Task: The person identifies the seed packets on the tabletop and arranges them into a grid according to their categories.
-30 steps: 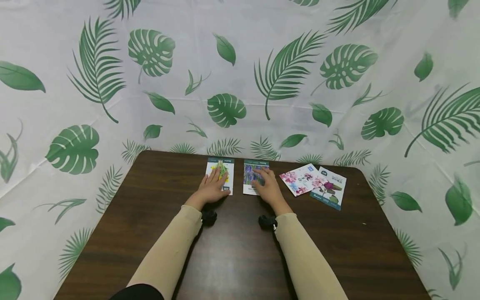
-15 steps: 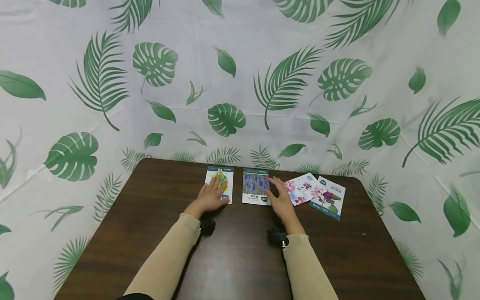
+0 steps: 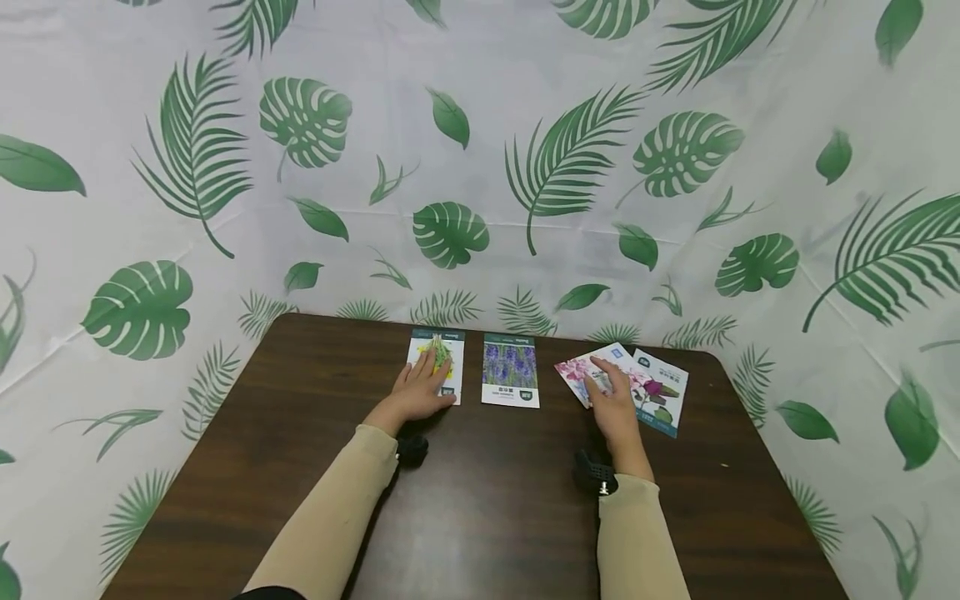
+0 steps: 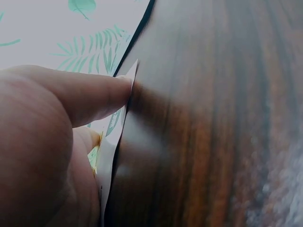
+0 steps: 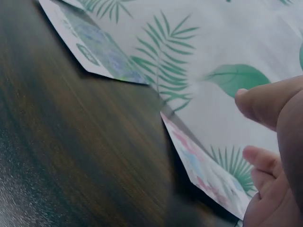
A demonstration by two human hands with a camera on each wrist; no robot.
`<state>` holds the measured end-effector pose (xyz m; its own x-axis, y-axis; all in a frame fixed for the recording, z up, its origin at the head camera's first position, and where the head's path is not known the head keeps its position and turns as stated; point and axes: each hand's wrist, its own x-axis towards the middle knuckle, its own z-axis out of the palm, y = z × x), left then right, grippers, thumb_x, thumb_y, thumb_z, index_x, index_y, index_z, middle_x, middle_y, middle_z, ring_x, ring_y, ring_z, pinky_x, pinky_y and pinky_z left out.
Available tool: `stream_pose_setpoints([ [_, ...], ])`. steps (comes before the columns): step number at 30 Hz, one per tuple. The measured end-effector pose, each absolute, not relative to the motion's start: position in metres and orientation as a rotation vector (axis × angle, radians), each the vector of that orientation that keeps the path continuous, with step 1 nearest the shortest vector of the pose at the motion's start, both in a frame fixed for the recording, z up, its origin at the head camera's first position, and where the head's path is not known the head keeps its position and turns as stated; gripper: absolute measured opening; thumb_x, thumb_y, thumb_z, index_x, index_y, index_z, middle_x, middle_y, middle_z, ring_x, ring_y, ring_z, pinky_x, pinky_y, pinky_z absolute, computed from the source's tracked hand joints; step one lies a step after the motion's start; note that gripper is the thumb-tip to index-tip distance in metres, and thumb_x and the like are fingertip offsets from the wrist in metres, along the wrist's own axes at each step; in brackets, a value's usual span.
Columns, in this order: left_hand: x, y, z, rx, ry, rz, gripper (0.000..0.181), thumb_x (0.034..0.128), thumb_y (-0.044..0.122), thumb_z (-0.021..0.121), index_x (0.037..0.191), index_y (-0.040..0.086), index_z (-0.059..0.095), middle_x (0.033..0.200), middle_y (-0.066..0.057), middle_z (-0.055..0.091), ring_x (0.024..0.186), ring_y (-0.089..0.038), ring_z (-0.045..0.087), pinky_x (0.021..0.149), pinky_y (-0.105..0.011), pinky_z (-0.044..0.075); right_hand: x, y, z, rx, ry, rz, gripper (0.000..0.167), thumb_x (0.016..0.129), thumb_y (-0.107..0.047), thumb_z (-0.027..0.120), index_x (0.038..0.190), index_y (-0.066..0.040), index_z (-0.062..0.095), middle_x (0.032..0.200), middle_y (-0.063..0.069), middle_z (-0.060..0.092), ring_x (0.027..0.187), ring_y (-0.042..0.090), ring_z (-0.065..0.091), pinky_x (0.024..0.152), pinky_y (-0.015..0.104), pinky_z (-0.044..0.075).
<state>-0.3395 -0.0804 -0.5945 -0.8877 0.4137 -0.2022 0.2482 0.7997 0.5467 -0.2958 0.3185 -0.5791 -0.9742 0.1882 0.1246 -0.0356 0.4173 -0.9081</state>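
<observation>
My left hand (image 3: pixel 415 393) lies with extended fingers on the yellow-flower packet (image 3: pixel 457 358); in the left wrist view the thumb touches the edge of that packet (image 4: pixel 110 146). To its right, the purple-flower packet (image 3: pixel 510 371) lies flat and untouched. My right hand (image 3: pixel 617 412) is over the pink-flower packet (image 3: pixel 573 372), fingers spread and slightly bent. In the right wrist view the thumb and fingers appear beside the pink packet (image 5: pixel 203 165), with no clear grip. That packet overlaps the dark-pink-flower packet (image 3: pixel 675 379) at the right.
The brown wooden table (image 3: pixel 480 517) has its back edge against a white cloth (image 3: pixel 480 125) printed with green leaves. A small pale speck (image 3: pixel 724 465) lies on the right part of the table.
My right hand has moved right, off the purple-flower packet and over to the pink-flower one. The pink packet has shifted slightly left since half a second ago. My left hand has stayed in place.
</observation>
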Motion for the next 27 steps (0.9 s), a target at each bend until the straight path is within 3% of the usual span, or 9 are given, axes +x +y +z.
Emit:
stream_pose_setpoints([
  [7,-0.333,-0.081,-0.59,0.533,2.668,0.808,0.086,0.1101,0.05,0.056,0.178,0.019,0.013,0.184,-0.015,-0.013,0.172,-0.036,-0.013,0.136,-0.062,-0.011,-0.295,0.318,-0.585,-0.054,-2.599,1.411,0.054,0.109,-0.015,0.066,0.16,-0.006,0.053,0.173,0.029,0.032,0.165,0.044,0.023,0.132,0.063,0.028],
  [15,-0.338,-0.083,-0.595,0.532,2.678,0.79,0.087,0.1099,0.054,0.055,0.178,0.021,0.011,0.184,-0.013,-0.015,0.172,-0.033,-0.015,0.136,-0.061,-0.012,-0.294,0.314,-0.588,0.034,-2.722,1.312,0.046,0.108,-0.016,0.066,0.15,0.005,0.061,0.168,0.036,0.036,0.159,0.054,0.031,0.129,0.068,0.028],
  [22,-0.343,-0.084,-0.601,0.521,2.653,0.768,0.088,0.1099,0.056,0.054,0.178,0.023,0.008,0.183,-0.01,-0.018,0.171,-0.03,-0.018,0.136,-0.059,-0.014,-0.294,0.315,-0.59,0.021,-2.743,1.23,0.044,0.108,-0.015,0.068,0.147,0.004,0.065,0.154,0.036,0.049,0.147,0.052,0.045,0.126,0.066,0.034],
  [27,-0.343,-0.084,-0.601,0.517,2.669,0.753,0.089,0.1095,0.057,0.055,0.177,0.025,0.007,0.183,-0.008,-0.018,0.171,-0.029,-0.017,0.137,-0.059,-0.013,-0.296,0.316,-0.592,0.004,-2.741,1.183,0.046,0.107,-0.015,0.069,0.148,0.005,0.064,0.141,0.035,0.054,0.135,0.051,0.049,0.116,0.063,0.039],
])
